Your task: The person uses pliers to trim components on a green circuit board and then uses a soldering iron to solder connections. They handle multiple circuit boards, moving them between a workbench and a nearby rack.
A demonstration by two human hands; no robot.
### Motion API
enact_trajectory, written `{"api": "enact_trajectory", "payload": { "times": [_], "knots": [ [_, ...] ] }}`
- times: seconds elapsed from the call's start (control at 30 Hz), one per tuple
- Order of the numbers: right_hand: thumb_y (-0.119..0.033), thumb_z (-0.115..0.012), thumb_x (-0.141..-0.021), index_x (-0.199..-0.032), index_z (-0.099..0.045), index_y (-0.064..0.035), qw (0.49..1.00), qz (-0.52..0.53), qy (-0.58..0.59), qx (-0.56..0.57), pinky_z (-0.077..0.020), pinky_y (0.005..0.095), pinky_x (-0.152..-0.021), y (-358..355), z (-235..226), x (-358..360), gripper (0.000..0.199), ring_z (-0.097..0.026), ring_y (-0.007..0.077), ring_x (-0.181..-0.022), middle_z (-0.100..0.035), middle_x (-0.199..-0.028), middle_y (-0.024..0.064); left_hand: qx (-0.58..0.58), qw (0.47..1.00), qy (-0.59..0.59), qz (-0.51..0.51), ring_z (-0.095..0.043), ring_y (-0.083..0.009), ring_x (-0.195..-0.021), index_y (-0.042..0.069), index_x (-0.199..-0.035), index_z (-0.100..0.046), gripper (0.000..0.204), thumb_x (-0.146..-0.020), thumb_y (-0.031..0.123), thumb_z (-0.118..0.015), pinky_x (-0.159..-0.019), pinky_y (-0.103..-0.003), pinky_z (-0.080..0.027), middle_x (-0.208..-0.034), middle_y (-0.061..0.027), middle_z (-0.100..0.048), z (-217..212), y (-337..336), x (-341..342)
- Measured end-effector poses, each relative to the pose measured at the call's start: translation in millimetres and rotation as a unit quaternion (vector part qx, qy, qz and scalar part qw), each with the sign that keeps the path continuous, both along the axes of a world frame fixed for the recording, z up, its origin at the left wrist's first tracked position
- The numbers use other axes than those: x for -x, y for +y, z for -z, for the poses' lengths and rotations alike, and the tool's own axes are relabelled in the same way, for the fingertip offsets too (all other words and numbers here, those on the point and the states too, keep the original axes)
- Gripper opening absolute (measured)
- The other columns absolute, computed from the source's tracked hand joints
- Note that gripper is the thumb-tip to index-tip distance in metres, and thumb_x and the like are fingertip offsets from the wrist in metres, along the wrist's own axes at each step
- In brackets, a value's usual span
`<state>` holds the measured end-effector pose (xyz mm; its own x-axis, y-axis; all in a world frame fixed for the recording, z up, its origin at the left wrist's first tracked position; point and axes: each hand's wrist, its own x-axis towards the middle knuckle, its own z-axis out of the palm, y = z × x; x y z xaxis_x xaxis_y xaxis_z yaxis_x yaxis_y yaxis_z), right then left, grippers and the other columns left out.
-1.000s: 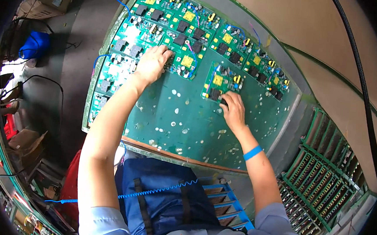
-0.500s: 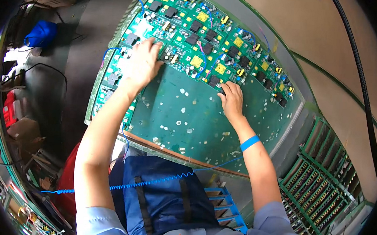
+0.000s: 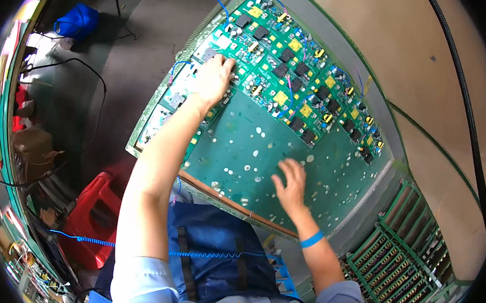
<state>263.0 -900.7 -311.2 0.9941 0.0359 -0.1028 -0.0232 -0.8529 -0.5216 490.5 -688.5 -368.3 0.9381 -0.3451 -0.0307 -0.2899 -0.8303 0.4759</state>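
Green circuit boards (image 3: 285, 75) with black, yellow and blue parts cover the far and left sides of a green work surface (image 3: 237, 151) spotted with pale marks. My left hand (image 3: 213, 82) lies over the boards at the left, its fingers bent down and closed on a circuit board; the fingertips are partly hidden. Nearer to me, my right hand (image 3: 291, 188) is over the bare part of the surface, fingers apart, holding nothing. A blue wrist strap (image 3: 312, 239) goes round my right wrist. Short blue wires (image 3: 220, 2) with pink ends stick out from the boards.
Green racks (image 3: 399, 258) full of small parts stand at the lower right. A black cable (image 3: 456, 82) hangs over the beige surface on the right. A blue coiled cord (image 3: 207, 255) crosses my lap. On the left are a red stool (image 3: 95, 214) and a blue bag (image 3: 77, 21).
My right hand has drawn back from the boards' near edge toward me and opened. My left hand stays at the left boards, its fingers closer together. The whole view has shifted.
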Motion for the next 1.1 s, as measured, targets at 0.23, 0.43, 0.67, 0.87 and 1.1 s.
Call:
{"api": "enact_trajectory", "payload": {
  "times": [0.23, 0.43, 0.67, 0.87, 1.1],
  "knots": [
    [-0.009, -0.066, -0.064, -0.097, -0.055, -0.0049, 0.985, -0.125, 0.093, -0.074, -0.0371, 0.0394, -0.081, 52, -36, 29, 0.035, -0.046, 0.0306, -0.096, -0.05, -0.102, 0.0125, 0.006, 1.0, 0.009, -0.008, -0.052, -0.0301, -0.083, 0.004, -0.088, -0.054, 0.02, -0.071, 0.013, -0.049, -0.072, -0.04, -0.042, -0.081, -0.0137, -0.052, -1, 5, -6],
    [-0.007, -0.062, -0.068, -0.093, -0.056, -0.0016, 0.971, -0.175, 0.125, -0.104, -0.0401, 0.038, -0.077, 89, -83, 34, 0.027, -0.051, 0.0315, -0.087, -0.055, -0.093, 0.0148, 0.096, 0.991, -0.058, -0.07, -0.052, -0.0319, -0.066, 0.003, -0.064, -0.054, 0.017, -0.071, 0.016, -0.045, -0.061, -0.044, -0.041, -0.065, -0.0167, -0.052, -19, -18, 22],
    [-0.001, -0.06, -0.068, -0.087, -0.056, -0.0007, 0.937, -0.264, 0.116, -0.198, -0.0436, 0.0324, -0.061, 152, -147, 5, 0.019, -0.054, 0.0238, -0.064, -0.055, -0.069, 0.0106, 0.195, 0.98, -0.024, -0.038, -0.047, -0.026, -0.096, 0.006, -0.096, -0.051, 0.029, -0.07, 0.015, -0.061, -0.083, -0.036, -0.038, -0.099, -0.0099, -0.048, -148, 106, 150],
    [-0.002, -0.061, -0.069, -0.084, -0.058, -0.0019, 0.908, -0.353, 0.068, -0.217, -0.0435, 0.0312, -0.055, 220, -201, -18, 0.015, -0.054, 0.022, -0.057, -0.055, -0.066, 0.0092, 0.174, 0.952, -0.226, -0.114, -0.056, -0.0281, -0.077, 0.006, -0.084, -0.056, 0.016, -0.072, 0.015, -0.06, -0.066, -0.037, -0.045, -0.082, -0.0098, -0.057, -321, 261, 174],
    [-0.005, -0.06, -0.07, -0.072, -0.059, -0.0026, 0.867, -0.449, -0.008, -0.215, -0.0438, 0.033, -0.058, 333, -241, -40, 0.004, -0.055, 0.0257, -0.062, -0.056, -0.067, 0.0094, 0.338, 0.765, -0.33, -0.437, -0.054, -0.0096, -0.065, 0.002, -0.08, -0.061, 0.012, -0.075, 0.012, -0.058, -0.06, -0.024, -0.044, -0.073, -0.0055, -0.06, -397, 490, 156]
  ]
}}
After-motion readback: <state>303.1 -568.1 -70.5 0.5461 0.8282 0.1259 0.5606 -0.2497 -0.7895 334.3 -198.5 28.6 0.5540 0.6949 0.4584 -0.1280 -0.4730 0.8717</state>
